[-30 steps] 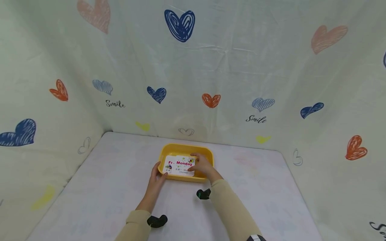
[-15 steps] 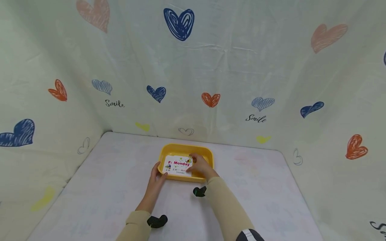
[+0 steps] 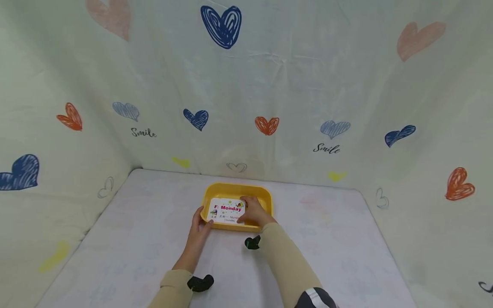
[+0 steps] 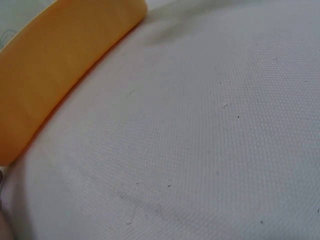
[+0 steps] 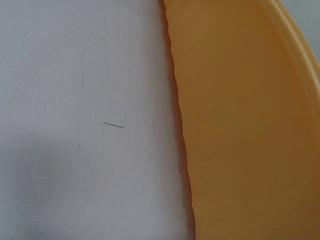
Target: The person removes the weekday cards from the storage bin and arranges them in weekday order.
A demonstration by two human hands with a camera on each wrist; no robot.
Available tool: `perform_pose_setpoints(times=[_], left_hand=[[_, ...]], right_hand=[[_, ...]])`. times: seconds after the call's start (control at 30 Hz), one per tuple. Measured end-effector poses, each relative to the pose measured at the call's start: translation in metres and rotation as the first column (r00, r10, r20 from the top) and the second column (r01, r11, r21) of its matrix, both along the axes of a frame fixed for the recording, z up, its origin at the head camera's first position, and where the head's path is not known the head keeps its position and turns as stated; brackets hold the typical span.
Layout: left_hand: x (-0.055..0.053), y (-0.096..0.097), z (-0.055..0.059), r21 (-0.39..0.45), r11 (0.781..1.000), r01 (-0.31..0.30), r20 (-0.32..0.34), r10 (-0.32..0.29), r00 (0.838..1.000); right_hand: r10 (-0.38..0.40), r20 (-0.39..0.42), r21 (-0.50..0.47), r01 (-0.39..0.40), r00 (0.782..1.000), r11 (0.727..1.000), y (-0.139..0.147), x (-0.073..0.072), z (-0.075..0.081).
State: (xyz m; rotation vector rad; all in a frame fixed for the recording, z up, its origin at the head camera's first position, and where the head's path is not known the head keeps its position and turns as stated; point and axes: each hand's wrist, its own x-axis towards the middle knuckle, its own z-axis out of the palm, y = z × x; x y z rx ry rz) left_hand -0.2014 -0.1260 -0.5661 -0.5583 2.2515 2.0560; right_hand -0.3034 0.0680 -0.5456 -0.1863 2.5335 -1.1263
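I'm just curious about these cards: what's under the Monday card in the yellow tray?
Another white card shows at the left, its print starting with F. The Monday card covers the rest; anything further beneath can't be seen.

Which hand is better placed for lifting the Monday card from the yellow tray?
Probably the right hand: its thumb and fingers grip the Monday card at its right side. The left hand holds the yellow tray at its near left corner.

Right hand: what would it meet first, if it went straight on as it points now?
The right hand would most likely meet the Monday card first, inside the yellow tray; it seems to touch the card's right edge, though depth is unclear.
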Motion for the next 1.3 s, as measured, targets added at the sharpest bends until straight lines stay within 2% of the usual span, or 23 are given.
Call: perform_pose_setpoints(times=[0.37,0.53,0.67,0.8,1.07,1.3], left_hand=[[-0.004,-0.004,-0.005,-0.001,1.0,0.017,-0.028,-0.017,0.999],[-0.002,-0.007,-0.003,-0.006,0.999,0.034,-0.059,-0.034,0.998],[0.0,-0.008,-0.002,-0.008,0.999,0.038,-0.045,-0.038,0.998],[-0.001,-0.008,-0.002,-0.008,0.999,0.038,-0.02,-0.038,0.999],[-0.001,-0.004,-0.002,-0.017,0.999,0.049,-0.02,-0.049,0.999],[0.0,-0.003,-0.001,-0.022,0.998,0.05,-0.013,-0.05,0.999]], right_hand=[[-0.001,0.003,0.013,0.001,1.0,1.0,0.0,-0.002,0.009],[-0.002,0.007,-0.057,0.002,1.0,0.998,-0.003,-0.001,0.012],[0.0,0.033,-0.103,0.003,0.999,0.995,-0.005,-0.001,0.012],[0.005,0.038,-0.078,-0.002,0.999,0.997,-0.005,-0.001,0.011],[0.059,0.008,0.003,-0.059,0.998,0.998,-0.002,-0.002,0.005],[0.006,0.039,-0.04,-0.004,0.999,0.999,-0.003,-0.001,0.003]])
